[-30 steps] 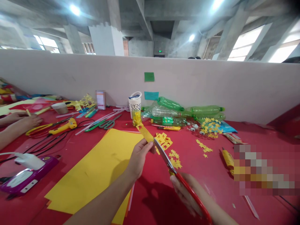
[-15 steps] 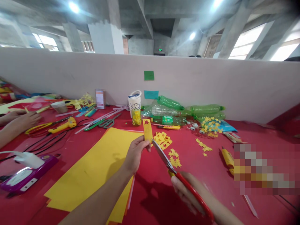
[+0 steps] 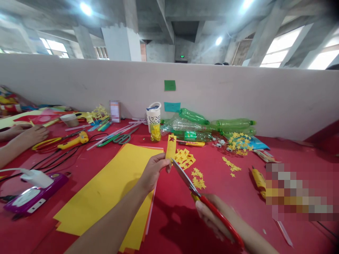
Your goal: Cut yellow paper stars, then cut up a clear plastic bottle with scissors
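My left hand (image 3: 153, 171) pinches a small yellow paper strip (image 3: 171, 148) by its lower end; a star-shaped hole shows near the strip's top. In my right hand (image 3: 212, 215) are red-handled scissors (image 3: 186, 180), their blade tips at the strip's lower right edge, beside my left fingertips. Whether the blades touch the paper I cannot tell. Just behind lie yellow paper scraps (image 3: 185, 158) with star holes. Several cut-out yellow stars (image 3: 198, 179) sit to the right of the blades. Under my left forearm spreads a stack of yellow paper sheets (image 3: 106, 187).
Green plastic bottles (image 3: 194, 116) lie along the white partition (image 3: 79, 81), near a patterned cup (image 3: 153, 116). At left are a purple power strip (image 3: 50, 192), a yellow glue gun (image 3: 75, 140) and another person's hands (image 3: 31, 135). More stars (image 3: 239, 143) lie at right.
The paper strip in my left hand has tilted slightly to the right. My right hand and the scissors have hardly moved. The whole view has shifted a little.
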Available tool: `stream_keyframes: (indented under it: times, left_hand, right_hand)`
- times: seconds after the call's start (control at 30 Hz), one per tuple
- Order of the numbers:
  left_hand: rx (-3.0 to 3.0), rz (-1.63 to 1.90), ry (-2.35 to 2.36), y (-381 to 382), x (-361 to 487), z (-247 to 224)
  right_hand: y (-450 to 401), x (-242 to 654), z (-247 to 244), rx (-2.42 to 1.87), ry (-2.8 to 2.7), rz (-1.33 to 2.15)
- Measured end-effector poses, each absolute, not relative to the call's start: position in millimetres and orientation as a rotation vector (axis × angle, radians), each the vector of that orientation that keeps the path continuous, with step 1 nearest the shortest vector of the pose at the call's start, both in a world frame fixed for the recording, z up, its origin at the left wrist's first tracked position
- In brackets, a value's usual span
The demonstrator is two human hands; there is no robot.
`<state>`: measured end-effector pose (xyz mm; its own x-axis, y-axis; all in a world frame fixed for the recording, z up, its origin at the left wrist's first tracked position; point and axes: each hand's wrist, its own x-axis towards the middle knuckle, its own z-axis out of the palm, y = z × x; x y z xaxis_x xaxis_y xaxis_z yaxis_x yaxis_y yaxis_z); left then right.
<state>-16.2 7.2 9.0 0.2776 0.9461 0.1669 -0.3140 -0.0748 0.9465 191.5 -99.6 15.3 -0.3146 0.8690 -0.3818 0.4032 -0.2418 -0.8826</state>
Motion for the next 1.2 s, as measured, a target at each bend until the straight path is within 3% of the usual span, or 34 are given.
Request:
stream_keyframes:
  times: [1.2]
  left_hand:
    - [1.227,1.145,0.747,10.0,-19.2,12.1]
  right_hand:
    - [-93.8,194.8,16.4,-1.621,-1.566,1.614]
